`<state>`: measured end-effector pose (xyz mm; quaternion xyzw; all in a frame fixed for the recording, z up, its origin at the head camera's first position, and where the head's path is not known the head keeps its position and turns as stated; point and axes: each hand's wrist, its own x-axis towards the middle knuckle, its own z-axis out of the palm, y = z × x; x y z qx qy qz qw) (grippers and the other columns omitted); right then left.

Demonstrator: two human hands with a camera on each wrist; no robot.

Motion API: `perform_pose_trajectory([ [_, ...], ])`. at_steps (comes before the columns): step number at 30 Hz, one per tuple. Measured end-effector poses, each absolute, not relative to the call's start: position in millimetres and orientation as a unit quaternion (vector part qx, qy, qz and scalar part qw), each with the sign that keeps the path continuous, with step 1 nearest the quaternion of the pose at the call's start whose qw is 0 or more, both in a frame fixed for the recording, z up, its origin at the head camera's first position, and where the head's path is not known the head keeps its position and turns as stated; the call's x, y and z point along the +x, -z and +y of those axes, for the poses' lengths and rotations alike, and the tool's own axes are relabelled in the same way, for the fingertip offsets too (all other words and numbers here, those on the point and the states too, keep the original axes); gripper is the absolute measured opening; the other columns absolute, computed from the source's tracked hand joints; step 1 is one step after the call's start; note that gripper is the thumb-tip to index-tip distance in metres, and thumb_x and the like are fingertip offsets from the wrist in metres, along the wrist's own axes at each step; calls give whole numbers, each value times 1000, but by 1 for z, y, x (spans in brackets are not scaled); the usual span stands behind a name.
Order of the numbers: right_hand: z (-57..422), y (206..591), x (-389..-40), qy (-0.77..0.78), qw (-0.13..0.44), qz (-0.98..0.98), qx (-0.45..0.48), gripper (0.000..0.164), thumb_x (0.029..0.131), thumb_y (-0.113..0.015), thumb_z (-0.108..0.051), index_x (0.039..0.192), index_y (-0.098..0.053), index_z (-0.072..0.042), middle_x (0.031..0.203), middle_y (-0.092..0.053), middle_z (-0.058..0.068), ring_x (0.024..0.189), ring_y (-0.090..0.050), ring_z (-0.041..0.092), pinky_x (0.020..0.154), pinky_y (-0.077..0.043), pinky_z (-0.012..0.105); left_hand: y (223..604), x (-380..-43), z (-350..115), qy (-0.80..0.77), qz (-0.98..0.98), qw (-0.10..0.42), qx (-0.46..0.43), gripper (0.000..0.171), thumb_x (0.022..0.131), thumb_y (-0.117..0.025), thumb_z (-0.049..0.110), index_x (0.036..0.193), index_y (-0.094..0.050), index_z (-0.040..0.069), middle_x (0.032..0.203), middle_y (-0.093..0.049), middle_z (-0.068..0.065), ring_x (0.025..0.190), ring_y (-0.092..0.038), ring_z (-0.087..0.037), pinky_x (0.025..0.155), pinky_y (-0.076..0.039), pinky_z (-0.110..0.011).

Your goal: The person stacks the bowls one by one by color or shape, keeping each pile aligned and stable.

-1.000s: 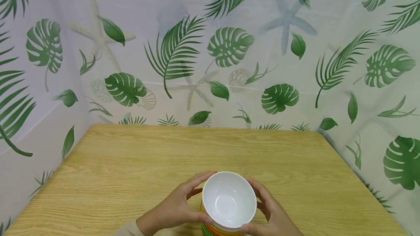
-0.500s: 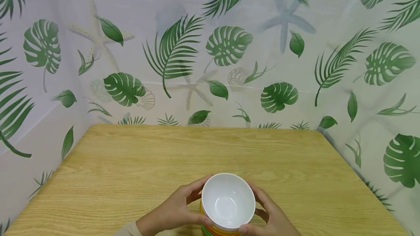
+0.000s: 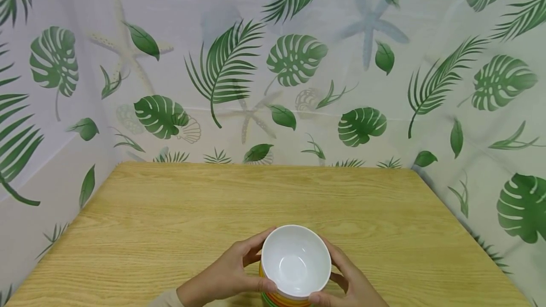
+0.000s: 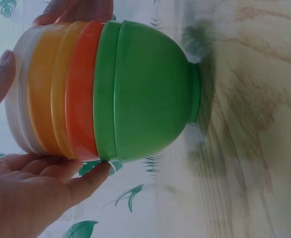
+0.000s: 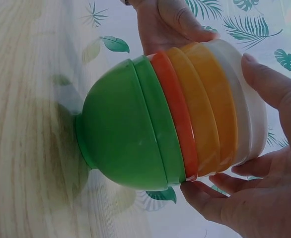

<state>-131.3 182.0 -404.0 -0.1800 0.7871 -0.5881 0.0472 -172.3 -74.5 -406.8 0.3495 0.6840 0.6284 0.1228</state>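
A stack of several nested bowls is at the lower middle of the head view, a white bowl on top with its inside facing up. Below the white ones come yellow bowls, an orange-red bowl and green bowls at the bottom, whose foot is right at the tabletop. My left hand holds the stack's left side, thumb near the top rim and fingers spread along the bowls' sides. On the opposite side my right hand grips it likewise, thumb at the white rim. Both hands partly hide the lower bowls in the head view.
The wooden table extends beyond the stack to its far edge. A white cloth printed with green leaves and starfish hangs behind the table and along both sides.
The stack and both hands have shifted very slightly left in the head view, as has the whole scene. The hold on the bowls looks the same.
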Motion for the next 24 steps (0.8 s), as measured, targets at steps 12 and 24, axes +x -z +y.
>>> perform_pose_trajectory([
  [12, 185, 401, -133, 590, 48, 784, -190, 77, 86, -63, -7, 149, -19, -8, 144, -30, 18, 119, -41, 7, 91, -44, 33, 404, -169, -80, -641, 680, 71, 349, 91, 79, -73, 19, 150, -16, 12, 149, -27, -5, 133, -28, -17, 103, -30, -40],
  [24, 203, 396, -147, 413, -300, 847, -148, 20, 93, -54, -9, 110, -66, -7, 108, -64, -1, 103, -57, 9, 88, -41, 16, 389, -188, -103, -384, 793, -312, 355, 23, 95, -49, 5, 114, -62, 6, 116, -58, -3, 109, -52, -16, 89, -46, -30],
])
